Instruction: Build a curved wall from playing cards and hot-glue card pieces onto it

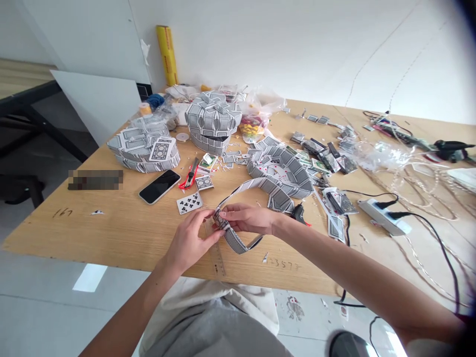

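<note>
A long band of folded playing cards (235,242) curves in a loop near the table's front edge. Fingers and thumb of my left hand (195,235) pinch its left end. My right hand (245,218) grips the same part from the right, inside the loop. The band's far side runs back toward an open card-built tray (280,168). A black glue gun (298,213), partly hidden, lies right of the loop. Left of my hands are an eight of clubs card (189,203) and a red box cutter (190,173). A clear ruler (218,260) lies beneath my hands.
Two card-built boxes (213,119) (143,148) stand at the back left, near a phone (159,187). Card stacks (329,154) lie right of the tray. A white power strip (385,217) with black cables and coiled cord is on the right.
</note>
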A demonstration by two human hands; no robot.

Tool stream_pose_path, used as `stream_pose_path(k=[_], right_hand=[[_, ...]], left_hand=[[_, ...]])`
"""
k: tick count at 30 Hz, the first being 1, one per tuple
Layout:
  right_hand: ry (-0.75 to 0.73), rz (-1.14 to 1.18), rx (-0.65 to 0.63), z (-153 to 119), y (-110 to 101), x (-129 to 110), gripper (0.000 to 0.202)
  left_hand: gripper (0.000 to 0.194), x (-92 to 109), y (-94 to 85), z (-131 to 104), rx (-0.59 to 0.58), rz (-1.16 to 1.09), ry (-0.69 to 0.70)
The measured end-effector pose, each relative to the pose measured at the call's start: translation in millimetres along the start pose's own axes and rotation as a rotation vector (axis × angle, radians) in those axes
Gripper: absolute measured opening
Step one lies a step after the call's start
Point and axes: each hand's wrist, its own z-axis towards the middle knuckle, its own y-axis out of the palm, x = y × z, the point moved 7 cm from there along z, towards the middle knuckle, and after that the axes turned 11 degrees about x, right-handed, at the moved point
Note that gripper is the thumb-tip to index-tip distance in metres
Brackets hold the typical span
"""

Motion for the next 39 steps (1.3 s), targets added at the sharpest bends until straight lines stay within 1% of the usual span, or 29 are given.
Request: stream_pose_path(k=[3,5,9,15,22,28,31,36,39], right_hand=[[0.049,-0.008,0.021,-0.6,1.3,-1.8,0.014],[0.075,-0.02,0.02,-0.9,2.1,-3.1,0.013],[0.074,-0.055,0.014,1.8,0.4,-2.8,0.02],[0.027,-0.043,0.002,9.1,-4.3,2.8,0.034],[0.002,-0.102,0.022,9.7,-4.6,2.9,0.036],[-0.015,-0.118,0.061,13.5,-8.2,4.3,0.038],[-0.015,-0.115,0.077,13.3,-7.9,3.7,0.036],[0.005,-0.091,0.067,9.2,-2.4,0.9,0.021],[0.013,-0.091,0.065,8.1,-1.3,0.4,0.018]], left_hand=[[0.039,1.0,-0.4,3.1,-0.013,0.005,0.007],[0.038,2.0,-0.2,5.2,-0.024,0.005,0.012],[0.037,2.3,0.6,6.7,-0.027,0.01,0.01],[0.037,3.2,2.3,4.2,-0.012,0.031,0.021],[0.038,0.8,5.4,0.6,0.002,0.068,0.022],[0.039,2.5,6.5,-1.0,0.021,0.1,0.066],[0.039,4.0,6.8,-0.9,0.023,0.108,0.076],[0.04,4.7,7.4,-0.7,0.021,0.109,0.077],[0.041,4.9,7.9,-1.0,0.02,0.112,0.087]])
